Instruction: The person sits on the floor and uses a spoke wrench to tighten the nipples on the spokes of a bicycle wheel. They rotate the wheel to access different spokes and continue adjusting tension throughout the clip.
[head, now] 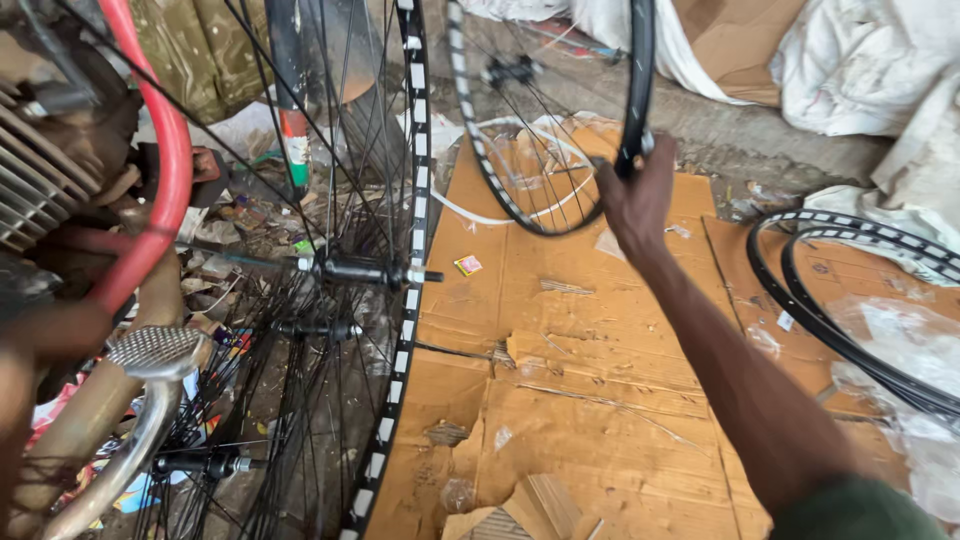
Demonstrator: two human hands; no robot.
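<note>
My right hand [634,195] reaches forward and grips the black rim of a spoked bicycle wheel [640,70] that stands upright on the cardboard, its hub [508,71] near the top of the view. My arm stretches in from the lower right. A blurred brown shape at the left edge [45,335] may be my left hand; whether it holds anything is unclear.
Several more spoked wheels with black-and-white rims [412,250] lean together at the left, hubs [365,271] sticking out. A red-framed motorbike with a footrest [155,352] is at far left. Flattened cardboard [590,400] covers the floor. Bare rims [800,300] lie at right, by white sacks [850,60].
</note>
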